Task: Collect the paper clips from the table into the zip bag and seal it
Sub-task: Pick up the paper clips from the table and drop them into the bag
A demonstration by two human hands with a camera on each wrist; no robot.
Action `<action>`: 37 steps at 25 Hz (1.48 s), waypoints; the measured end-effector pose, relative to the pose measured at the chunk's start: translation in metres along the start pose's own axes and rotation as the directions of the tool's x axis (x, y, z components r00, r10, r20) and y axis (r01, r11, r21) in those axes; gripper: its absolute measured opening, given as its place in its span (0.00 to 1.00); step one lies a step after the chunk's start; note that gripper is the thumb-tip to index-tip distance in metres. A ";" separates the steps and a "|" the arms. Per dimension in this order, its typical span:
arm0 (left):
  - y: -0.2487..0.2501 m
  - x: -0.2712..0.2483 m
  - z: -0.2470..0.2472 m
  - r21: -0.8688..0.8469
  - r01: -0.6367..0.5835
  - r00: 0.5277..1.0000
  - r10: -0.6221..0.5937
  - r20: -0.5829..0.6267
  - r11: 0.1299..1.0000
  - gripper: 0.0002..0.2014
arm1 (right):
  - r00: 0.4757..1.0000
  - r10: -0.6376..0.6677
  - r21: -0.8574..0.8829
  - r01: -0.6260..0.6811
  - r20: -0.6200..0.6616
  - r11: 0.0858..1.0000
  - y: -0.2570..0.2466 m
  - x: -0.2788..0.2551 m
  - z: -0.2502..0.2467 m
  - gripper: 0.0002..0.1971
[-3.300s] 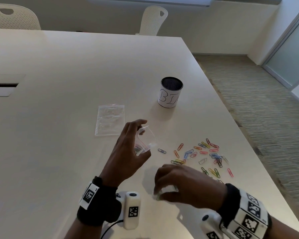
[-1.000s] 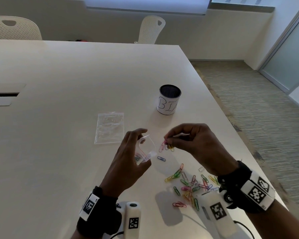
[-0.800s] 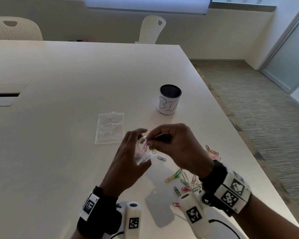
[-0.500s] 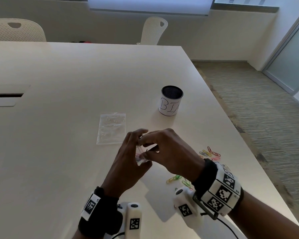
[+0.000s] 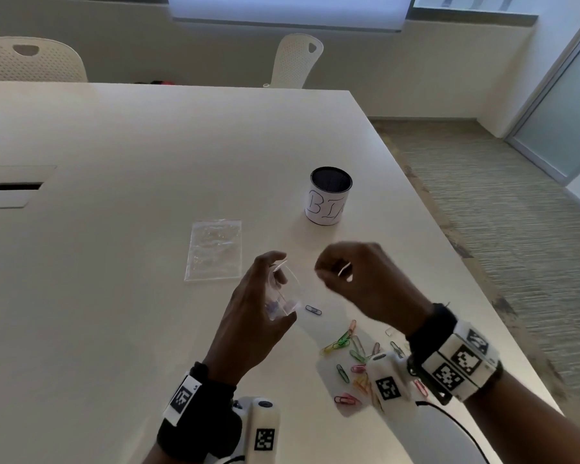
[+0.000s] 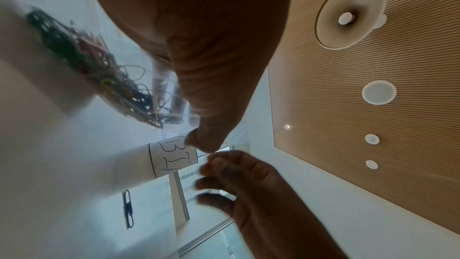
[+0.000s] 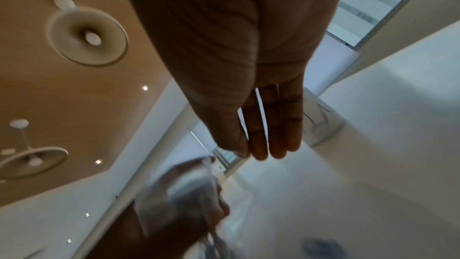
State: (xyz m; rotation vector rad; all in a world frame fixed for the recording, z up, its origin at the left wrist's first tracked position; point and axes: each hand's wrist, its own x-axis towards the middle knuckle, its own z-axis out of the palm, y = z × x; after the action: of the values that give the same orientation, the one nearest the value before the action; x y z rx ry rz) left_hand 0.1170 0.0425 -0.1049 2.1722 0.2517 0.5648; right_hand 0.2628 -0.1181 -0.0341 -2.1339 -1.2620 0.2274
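My left hand [image 5: 272, 283] grips a small clear zip bag [image 5: 287, 296] above the table, its mouth gaping toward the right. In the left wrist view the bag [image 6: 112, 78] holds a tangle of coloured paper clips. My right hand [image 5: 325, 274] hovers just right of the bag's mouth with loosely bent fingers [image 7: 261, 141], and nothing shows in them. Several coloured paper clips [image 5: 352, 356] lie scattered on the table under my right wrist. A single blue clip [image 5: 313, 309] lies just beside the bag.
A second clear zip bag [image 5: 214, 251] lies flat on the table behind my left hand. A dark-rimmed cup [image 5: 330, 200] with a white label stands farther back right. The table's right edge [image 5: 449, 249] runs close to the clips, with carpet beyond.
My right hand gathered clips, carried them to the bag's mouth, reached in, and has now drawn back to the right without them. The left hand kept holding the bag open.
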 end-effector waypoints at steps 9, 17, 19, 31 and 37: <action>0.006 -0.001 -0.002 0.015 -0.018 1.000 0.018 0.023 1.000 0.37 | 0.930 0.052 -0.197 0.022 0.365 0.980 0.036 -0.040 0.021 0.05; 0.005 0.000 -0.001 0.001 -0.002 1.000 0.002 0.027 1.000 0.38 | 0.881 0.467 -0.376 -0.458 -0.071 0.806 0.100 -0.060 -0.044 0.13; 0.005 0.000 -0.001 0.002 -0.006 0.999 0.005 0.032 1.000 0.38 | 0.836 0.548 -0.417 -0.511 -0.036 0.752 0.107 -0.063 -0.037 0.15; 0.004 0.000 -0.001 0.005 -0.011 0.999 0.011 0.033 1.000 0.37 | 0.916 0.321 -0.372 -0.219 0.241 0.902 0.021 -0.069 0.020 0.20; 0.005 -0.001 -0.002 0.014 -0.015 0.999 0.014 0.042 1.000 0.38 | 0.952 0.212 -0.385 -0.115 0.219 0.916 0.008 -0.063 0.035 0.07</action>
State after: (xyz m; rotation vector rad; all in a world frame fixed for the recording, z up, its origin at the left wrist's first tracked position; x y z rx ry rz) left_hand 0.1152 0.0404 -0.1005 2.1988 0.2179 0.5263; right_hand 0.2201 -0.1578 -0.0771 -2.6088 -1.3536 0.3743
